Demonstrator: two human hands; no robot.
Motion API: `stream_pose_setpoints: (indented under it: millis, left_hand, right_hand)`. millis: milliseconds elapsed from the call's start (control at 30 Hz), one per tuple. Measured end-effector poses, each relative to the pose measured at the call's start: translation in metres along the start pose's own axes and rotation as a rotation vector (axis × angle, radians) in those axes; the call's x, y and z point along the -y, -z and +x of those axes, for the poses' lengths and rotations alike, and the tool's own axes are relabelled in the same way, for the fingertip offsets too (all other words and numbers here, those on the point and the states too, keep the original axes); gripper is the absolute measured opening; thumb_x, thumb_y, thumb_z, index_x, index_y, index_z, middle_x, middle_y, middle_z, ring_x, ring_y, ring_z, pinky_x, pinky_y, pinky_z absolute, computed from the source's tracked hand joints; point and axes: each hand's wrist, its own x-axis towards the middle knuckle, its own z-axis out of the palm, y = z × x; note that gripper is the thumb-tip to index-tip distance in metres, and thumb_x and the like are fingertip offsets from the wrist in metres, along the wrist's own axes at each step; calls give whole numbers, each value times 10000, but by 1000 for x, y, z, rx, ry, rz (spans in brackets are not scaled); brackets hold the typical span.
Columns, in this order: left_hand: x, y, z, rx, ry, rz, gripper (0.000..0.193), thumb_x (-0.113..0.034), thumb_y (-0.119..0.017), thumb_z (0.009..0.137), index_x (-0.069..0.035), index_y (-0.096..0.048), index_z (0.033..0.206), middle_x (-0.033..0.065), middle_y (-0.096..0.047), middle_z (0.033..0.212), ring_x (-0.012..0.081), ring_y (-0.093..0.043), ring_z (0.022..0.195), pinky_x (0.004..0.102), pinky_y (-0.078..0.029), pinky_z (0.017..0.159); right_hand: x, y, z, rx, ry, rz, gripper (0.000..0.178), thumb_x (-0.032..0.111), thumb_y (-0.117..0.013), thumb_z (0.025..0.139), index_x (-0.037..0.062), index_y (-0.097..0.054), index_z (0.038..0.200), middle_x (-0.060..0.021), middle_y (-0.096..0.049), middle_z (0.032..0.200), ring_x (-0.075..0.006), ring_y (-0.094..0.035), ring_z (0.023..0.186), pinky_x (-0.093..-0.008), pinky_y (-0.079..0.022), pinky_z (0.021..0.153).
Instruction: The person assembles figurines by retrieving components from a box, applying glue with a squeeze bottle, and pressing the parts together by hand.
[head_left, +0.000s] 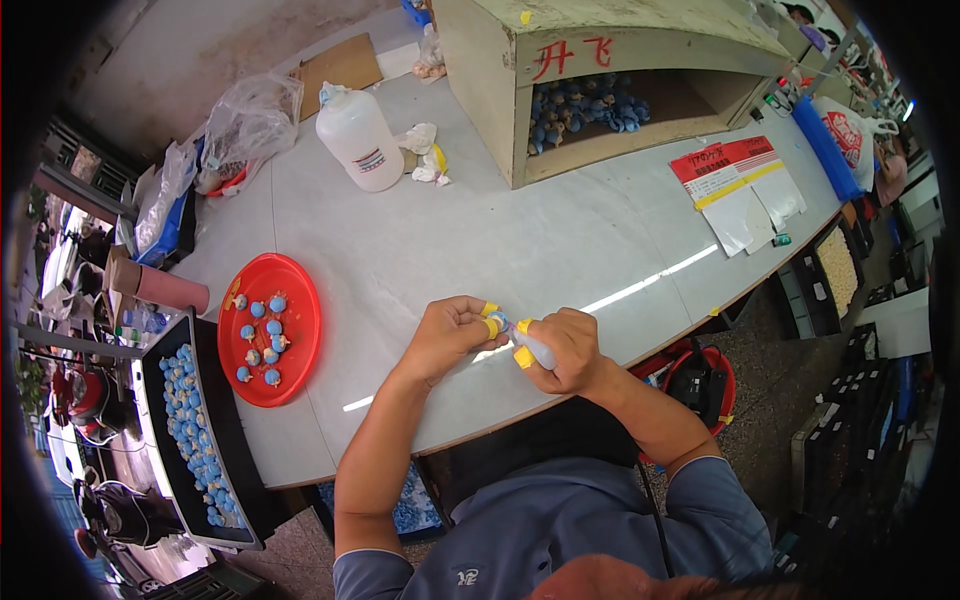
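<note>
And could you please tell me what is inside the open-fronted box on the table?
A heap of small blue pieces lies on the left inside the box. Anything beneath or behind the heap is covered.

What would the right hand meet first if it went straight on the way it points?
Most likely the left hand, with a small light-blue piece in its yellow-wrapped fingertips; the right hand points that way, holding a small translucent white bottle. Whether they touch is unclear from this single view.

bright light leaves glare streaks on the tabletop [480, 240], and edges curve toward black corners.
</note>
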Motion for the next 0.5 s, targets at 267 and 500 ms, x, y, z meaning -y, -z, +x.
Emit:
stream_pose_setpoints:
  millis: [267,500]
  left_hand:
    - [-3,5,-1,-11,27,-27,271,-45,-621,905,107,-600,1129,166,-685,1009,207,-706,892,263,-588,791]
    - [-5,4,0,-12,30,-74,259,-72,-613,912,60,-597,1135,161,-686,1034,202,-706,879,253,-580,759]
  right_hand:
    - [-4,10,-10,-118,-194,162,226,76,-696,788,-25,-599,965,-122,-643,765,-208,-583,568,-309,-449,518]
    - [-7,32,-22,-191,-602,515,350,13,-624,894,-29,-438,1188,-197,-637,1079,-204,-673,926,-325,-544,854]
